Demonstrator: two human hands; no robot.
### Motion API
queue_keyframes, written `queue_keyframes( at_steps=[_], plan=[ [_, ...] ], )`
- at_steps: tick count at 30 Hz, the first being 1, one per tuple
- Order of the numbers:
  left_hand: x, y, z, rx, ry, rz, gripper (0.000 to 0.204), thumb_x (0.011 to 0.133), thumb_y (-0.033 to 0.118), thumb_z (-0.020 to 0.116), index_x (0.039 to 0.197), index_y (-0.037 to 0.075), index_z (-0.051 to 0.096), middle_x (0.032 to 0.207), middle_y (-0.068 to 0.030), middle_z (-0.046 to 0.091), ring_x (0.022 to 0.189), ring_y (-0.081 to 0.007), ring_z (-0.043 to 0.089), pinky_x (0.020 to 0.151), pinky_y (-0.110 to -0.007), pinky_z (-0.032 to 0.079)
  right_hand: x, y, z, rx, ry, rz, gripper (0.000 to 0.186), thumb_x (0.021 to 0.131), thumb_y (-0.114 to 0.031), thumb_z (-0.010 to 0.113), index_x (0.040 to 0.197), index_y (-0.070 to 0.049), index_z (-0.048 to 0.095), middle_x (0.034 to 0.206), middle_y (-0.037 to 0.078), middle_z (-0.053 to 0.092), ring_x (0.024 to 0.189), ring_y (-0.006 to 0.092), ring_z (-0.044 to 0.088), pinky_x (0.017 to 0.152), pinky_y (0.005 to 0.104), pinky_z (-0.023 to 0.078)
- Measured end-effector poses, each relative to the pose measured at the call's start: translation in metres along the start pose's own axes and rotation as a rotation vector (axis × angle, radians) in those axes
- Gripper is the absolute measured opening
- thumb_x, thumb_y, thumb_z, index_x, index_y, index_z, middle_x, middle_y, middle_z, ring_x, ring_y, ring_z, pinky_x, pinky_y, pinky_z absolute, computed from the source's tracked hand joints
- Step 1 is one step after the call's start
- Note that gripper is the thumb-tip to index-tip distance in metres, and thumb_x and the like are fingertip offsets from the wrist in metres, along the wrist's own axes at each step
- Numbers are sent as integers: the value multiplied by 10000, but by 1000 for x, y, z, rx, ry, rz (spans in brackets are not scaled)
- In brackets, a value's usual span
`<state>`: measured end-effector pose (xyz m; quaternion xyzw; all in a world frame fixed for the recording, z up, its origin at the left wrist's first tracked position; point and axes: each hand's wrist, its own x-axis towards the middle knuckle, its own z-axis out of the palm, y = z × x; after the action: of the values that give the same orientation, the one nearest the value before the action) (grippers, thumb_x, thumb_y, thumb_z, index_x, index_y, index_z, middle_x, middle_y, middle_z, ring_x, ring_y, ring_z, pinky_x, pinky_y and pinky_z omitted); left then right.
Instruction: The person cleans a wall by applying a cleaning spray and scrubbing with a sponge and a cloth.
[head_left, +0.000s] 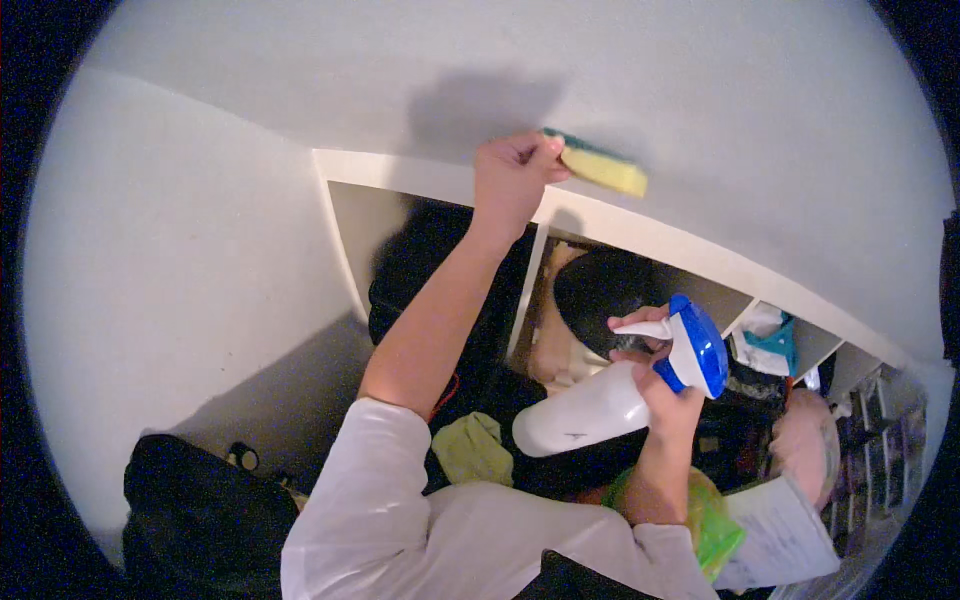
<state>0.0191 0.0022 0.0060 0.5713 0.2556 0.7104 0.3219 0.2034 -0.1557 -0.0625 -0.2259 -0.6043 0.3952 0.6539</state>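
My left hand [512, 185] is raised in front of me, its thumb and fingers pinching one end of a sponge [608, 173]. The sponge is yellow with a dark green scouring side and looks slightly blurred. It is close to the pale wall surface [720, 130]; whether they touch I cannot tell. Lower and to the right, my right hand [668, 402] wraps round the neck of a white spray bottle [582, 412] with a blue and white trigger head. The bottle lies tilted, its base toward the left. Some right fingers are at the white trigger.
A white shelf unit [640, 235] with compartments runs below the wall surface, holding dark items and a teal and white cloth [770, 345]. A green cloth [473, 450] lies near my left arm. A black bag-like item [195, 520] stands lower left; papers [780, 535] and a green bag [718, 545] lie right.
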Motion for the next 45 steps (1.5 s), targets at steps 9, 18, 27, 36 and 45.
queue_keyframes(
  at_steps=[9, 18, 27, 36, 45],
  plan=[
    [20, -46, -48, 100, 65, -88, 157, 795, 88, 589, 799, -62, 632, 716, -96, 618, 635, -154, 610, 598, -252, 537, 4, -7, 4, -126, 94, -52, 455, 645, 13, 566, 1088, 39, 464, 978, 162, 564, 916, 280, 588, 714, 354, 528],
    [63, -70, -224, 1047, 486, -6, 198, 798, 221, 585, 796, 39, 661, 682, -143, 627, 562, -210, 591, 565, -327, 480, 9, 27, -7, -214, 76, -23, 446, 682, -18, 607, 1098, 32, 452, 992, 160, 549, 949, 267, 564, 737, 355, 520],
    [46, -59, -220, 1268, 423, 232, 78, 685, 84, 564, 710, 31, 616, 684, -190, 588, 660, -367, 573, 639, -431, 461, 41, 65, 24, -270, -226, 92, 493, 664, 25, 539, 1145, 15, 433, 1028, 144, 537, 977, 258, 554, 755, 346, 506],
    [52, -68, -219, 1212, 421, 262, 98, 703, 87, 554, 642, 22, 593, 669, -195, 583, 618, -371, 560, 597, -423, 458, 111, 111, 96, -234, -326, -70, 389, 635, -66, 660, 1004, -27, 547, 834, 47, 603, 743, 99, 568, 692, 247, 462],
    [54, -84, -219, 1261, 374, 237, 129, 711, 122, 539, 661, 30, 615, 659, -210, 578, 646, -368, 569, 628, -442, 465, 141, 132, 136, -529, -378, -77, 467, 592, -152, 665, 1015, -15, 522, 803, 147, 608, 748, 261, 612, 711, 335, 481]
  ],
)
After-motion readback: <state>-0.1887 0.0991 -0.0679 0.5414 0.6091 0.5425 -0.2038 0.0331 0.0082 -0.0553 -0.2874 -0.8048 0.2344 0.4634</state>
